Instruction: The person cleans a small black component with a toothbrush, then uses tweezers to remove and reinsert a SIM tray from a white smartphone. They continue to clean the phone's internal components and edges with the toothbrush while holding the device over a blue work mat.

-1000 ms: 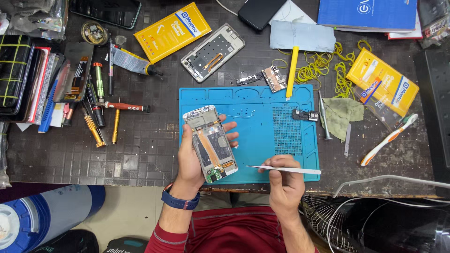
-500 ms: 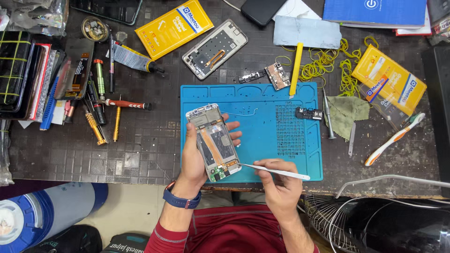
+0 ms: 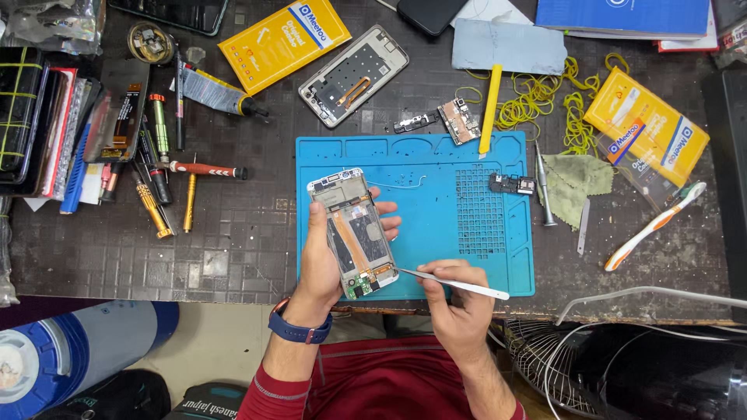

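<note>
screwdrivers point(image 3: 167, 183) lie at the bench's left, the left hand point(image 3: 323, 260) grips an opened phone point(image 3: 354, 233) over the blue mat point(image 3: 459, 225), and the right hand point(image 3: 459, 307) pinches tweezers point(image 3: 455, 283) whose tip meets the phone's lower end.

Blue mat point(image 3: 436, 167), yellow boxes point(image 3: 282, 35), yellow rubber bands point(image 3: 545, 97), dark chequered tabletop point(image 3: 156, 257).

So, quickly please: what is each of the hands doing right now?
Left hand: closed around the opened phone, above the blue mat.
Right hand: closed on the tweezers, tip at the phone's lower end.
</note>
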